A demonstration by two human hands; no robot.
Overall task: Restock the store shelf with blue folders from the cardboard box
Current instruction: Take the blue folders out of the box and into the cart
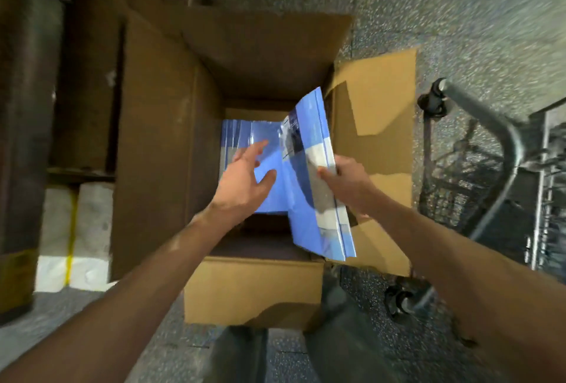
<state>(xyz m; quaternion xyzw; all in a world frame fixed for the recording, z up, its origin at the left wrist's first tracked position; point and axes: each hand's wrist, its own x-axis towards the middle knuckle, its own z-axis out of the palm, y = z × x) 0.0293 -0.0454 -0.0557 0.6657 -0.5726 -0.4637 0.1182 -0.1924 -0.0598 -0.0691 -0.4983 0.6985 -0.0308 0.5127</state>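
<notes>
Blue folders gripped by right hand hide its fingers.

The cardboard box sits on the floor before me, folders stacked inside, my left hand over them. My right hand holds a folder pack at the box's right wall; a cart stands further right.

Open cardboard box, glossy blue folders flat inside, another blue bundle tilted above its right edge.
</notes>
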